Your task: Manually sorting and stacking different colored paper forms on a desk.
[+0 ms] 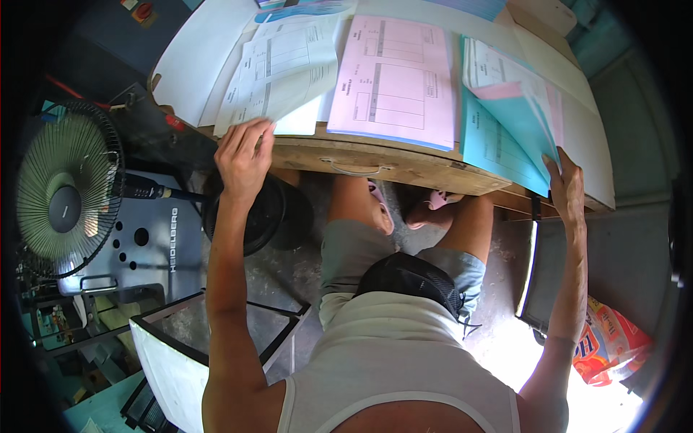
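Three piles of printed forms lie along the wooden desk's near edge. My left hand (244, 151) pinches the lower corner of a curling white sheet (281, 72) on the left pile. In the middle lies a pink stack (386, 79) with blue edges showing beneath it, untouched. On the right, my right hand (567, 180) grips the corner of a lifted bundle of white, pink and teal sheets (523, 108), raised off the teal sheets (491, 148) underneath.
More paper stacks (462, 9) lie at the desk's back. A drawer (390, 166) sits under the top, above my legs. A standing fan (65, 202), grey machine housing (144, 252) and white-sided frame (166, 361) are at left. A red-orange package (610, 339) is at lower right.
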Available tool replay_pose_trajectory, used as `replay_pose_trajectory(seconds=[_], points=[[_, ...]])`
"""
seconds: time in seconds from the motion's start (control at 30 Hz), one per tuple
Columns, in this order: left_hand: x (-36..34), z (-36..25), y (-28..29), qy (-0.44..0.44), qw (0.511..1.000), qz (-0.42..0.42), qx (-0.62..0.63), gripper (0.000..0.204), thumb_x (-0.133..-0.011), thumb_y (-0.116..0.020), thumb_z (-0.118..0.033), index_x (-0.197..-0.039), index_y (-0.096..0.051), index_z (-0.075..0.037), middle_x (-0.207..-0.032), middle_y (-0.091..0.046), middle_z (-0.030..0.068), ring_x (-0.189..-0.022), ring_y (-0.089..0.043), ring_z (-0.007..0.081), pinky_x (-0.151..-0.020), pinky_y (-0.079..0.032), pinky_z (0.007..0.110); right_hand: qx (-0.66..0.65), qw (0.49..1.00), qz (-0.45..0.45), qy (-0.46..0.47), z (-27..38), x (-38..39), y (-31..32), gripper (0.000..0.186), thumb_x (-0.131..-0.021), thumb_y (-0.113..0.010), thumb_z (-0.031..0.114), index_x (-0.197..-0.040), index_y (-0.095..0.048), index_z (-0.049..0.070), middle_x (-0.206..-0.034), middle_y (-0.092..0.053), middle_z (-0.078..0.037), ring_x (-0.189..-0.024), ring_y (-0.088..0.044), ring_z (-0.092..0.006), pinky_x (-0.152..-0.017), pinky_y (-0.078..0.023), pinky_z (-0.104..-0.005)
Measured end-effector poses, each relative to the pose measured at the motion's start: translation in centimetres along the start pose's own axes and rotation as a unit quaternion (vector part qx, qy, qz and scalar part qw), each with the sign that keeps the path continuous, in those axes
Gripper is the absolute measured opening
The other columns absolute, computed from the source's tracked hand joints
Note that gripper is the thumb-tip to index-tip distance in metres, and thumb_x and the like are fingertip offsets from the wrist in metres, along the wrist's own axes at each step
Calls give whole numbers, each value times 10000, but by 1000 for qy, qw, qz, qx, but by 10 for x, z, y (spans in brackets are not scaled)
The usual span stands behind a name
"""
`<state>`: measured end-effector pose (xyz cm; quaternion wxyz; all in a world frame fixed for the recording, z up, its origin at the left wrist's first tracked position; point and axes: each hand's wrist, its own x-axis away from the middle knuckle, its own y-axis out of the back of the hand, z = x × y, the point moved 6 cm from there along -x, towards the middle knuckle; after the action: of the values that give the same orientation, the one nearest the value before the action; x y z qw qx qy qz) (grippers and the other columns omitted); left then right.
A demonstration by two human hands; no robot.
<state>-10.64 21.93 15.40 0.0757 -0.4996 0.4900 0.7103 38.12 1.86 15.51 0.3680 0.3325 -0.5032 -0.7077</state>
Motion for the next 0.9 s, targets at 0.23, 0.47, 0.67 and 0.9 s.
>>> replay_pose_trajectory(seconds=[0.23,0.47,0.67,0.9], points=[[-51,-92,-100,-204,972,106,52,576,-839,-626,56,-1388,-558,-108,-1178,-650,165,-936,-703,266,-809,-620,361,-221,971,-89,34,-38,-17,15,390,-982,-618,201,-1308,-627,-13,-1083,-711,-101,-998,-609,-176,-922,-469,-352],[-41,-135,-121,-275,928,237,78,319,-863,-629,-82,-1162,-678,17,-1227,-623,93,-1101,-618,244,-961,-549,357,-245,958,-143,34,-42,-14,23,344,-948,-629,133,-1255,-644,-21,-1039,-715,-123,-943,-624,-190,-883,-487,-368],[-35,-122,-106,-201,952,185,138,301,-878,-658,-103,-1157,-705,0,-1291,-651,100,-1206,-603,268,-1097,-448,492,-174,966,-180,62,-33,-36,34,390,-958,-631,180,-1301,-626,-5,-1061,-725,-126,-968,-638,-197,-898,-486,-367],[-13,-121,-109,-234,962,109,90,195,-861,-699,-97,-1043,-757,-61,-1196,-701,47,-1116,-662,228,-1090,-432,561,-106,968,-224,43,44,-76,59,273,-953,-634,168,-1190,-669,37,-888,-695,-222,-778,-680,-328,-747,-526,-399]])
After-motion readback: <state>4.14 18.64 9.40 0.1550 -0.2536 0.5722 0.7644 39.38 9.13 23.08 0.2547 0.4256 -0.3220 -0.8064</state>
